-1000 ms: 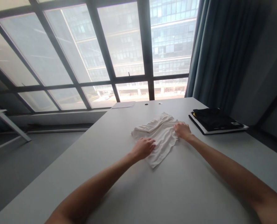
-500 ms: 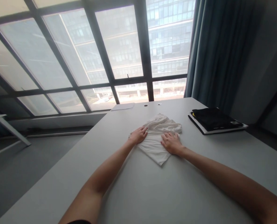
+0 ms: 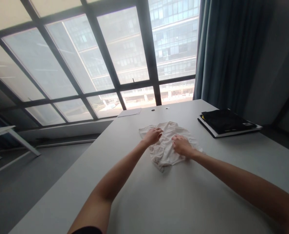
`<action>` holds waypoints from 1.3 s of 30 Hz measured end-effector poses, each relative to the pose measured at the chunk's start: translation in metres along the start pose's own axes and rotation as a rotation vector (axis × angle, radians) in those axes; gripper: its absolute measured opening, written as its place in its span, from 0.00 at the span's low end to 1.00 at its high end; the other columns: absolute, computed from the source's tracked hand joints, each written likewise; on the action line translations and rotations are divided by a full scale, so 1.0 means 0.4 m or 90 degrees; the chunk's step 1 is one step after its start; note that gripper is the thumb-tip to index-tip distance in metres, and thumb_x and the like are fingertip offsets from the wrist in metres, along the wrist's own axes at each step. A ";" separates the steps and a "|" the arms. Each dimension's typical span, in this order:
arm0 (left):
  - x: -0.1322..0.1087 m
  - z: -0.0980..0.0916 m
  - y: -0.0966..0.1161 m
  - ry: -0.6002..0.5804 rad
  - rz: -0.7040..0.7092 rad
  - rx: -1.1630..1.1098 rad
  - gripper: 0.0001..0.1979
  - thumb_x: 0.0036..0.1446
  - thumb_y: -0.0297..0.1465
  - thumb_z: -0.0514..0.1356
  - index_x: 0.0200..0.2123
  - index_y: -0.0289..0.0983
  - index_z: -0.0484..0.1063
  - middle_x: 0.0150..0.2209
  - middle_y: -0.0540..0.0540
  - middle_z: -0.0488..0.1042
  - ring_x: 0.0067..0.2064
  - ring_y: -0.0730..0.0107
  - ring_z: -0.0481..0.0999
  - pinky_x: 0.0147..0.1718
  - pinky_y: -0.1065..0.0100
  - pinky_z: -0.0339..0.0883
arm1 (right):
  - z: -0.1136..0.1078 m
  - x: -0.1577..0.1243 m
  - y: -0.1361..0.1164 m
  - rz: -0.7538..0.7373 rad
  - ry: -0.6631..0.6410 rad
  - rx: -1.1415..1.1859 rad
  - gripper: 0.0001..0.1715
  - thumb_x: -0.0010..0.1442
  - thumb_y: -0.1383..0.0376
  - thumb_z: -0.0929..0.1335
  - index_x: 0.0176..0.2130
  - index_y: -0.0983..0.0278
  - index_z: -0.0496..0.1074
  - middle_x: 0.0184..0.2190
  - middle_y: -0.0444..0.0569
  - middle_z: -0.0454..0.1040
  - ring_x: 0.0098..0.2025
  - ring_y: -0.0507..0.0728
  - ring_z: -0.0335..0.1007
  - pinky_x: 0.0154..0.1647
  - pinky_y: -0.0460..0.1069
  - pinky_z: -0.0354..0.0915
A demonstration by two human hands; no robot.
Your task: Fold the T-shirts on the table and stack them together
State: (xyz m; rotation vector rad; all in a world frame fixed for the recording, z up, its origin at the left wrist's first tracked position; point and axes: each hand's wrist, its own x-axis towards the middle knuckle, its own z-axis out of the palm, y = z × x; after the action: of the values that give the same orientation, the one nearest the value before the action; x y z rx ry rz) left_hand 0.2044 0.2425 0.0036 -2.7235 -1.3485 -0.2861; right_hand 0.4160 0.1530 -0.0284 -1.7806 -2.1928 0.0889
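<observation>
A thin, wrinkled white cloth lies spread unevenly on the white table, its near left part bunched into folds. My left hand is over the cloth's left side, with the fingers loosely bent and a little apart; nothing shows in its grasp. On the right half, my right hand has its fingers curled down onto the fabric and closed on it. The fingertips of that hand are partly hidden.
A black folded fabric item rests on a white and black flat stack at the table's right. Paper lies at the far left edge. Large windows stand behind, a blue curtain at right, another table at left.
The cloth has shifted from a flatter, pointed shape to a wider, more rumpled one. Both hands were lying flat on it; now the left fingers are bent and the right ones curled in.
</observation>
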 end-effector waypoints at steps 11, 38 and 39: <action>-0.039 0.164 -0.013 -0.003 -0.214 -0.030 0.26 0.71 0.44 0.45 0.64 0.39 0.66 0.69 0.32 0.59 0.69 0.36 0.57 0.59 0.28 0.50 | 0.070 0.014 0.121 -0.109 -0.104 0.027 0.38 0.69 0.47 0.57 0.71 0.58 0.55 0.74 0.57 0.44 0.75 0.67 0.34 0.69 0.72 0.34; -0.174 0.079 -0.147 0.031 -0.119 -0.020 0.20 0.69 0.41 0.52 0.57 0.42 0.72 0.65 0.43 0.67 0.66 0.55 0.64 0.66 0.50 0.53 | -0.029 0.121 0.209 0.001 0.077 0.090 0.25 0.72 0.61 0.55 0.47 0.66 0.77 0.50 0.59 0.78 0.53 0.62 0.73 0.54 0.52 0.63; -0.176 0.077 -0.155 0.027 -0.096 -0.032 0.21 0.69 0.42 0.52 0.59 0.42 0.71 0.66 0.43 0.66 0.67 0.55 0.62 0.66 0.50 0.52 | -0.027 0.104 0.184 0.021 0.083 0.091 0.25 0.72 0.58 0.56 0.50 0.65 0.76 0.51 0.58 0.78 0.54 0.62 0.72 0.53 0.51 0.63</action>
State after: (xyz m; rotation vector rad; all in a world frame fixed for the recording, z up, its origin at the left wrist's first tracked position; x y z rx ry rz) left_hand 0.1175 0.2304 -0.0413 -2.6417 -1.5591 -0.3924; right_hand 0.4810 0.2081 -0.0278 -1.6949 -2.0152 0.1288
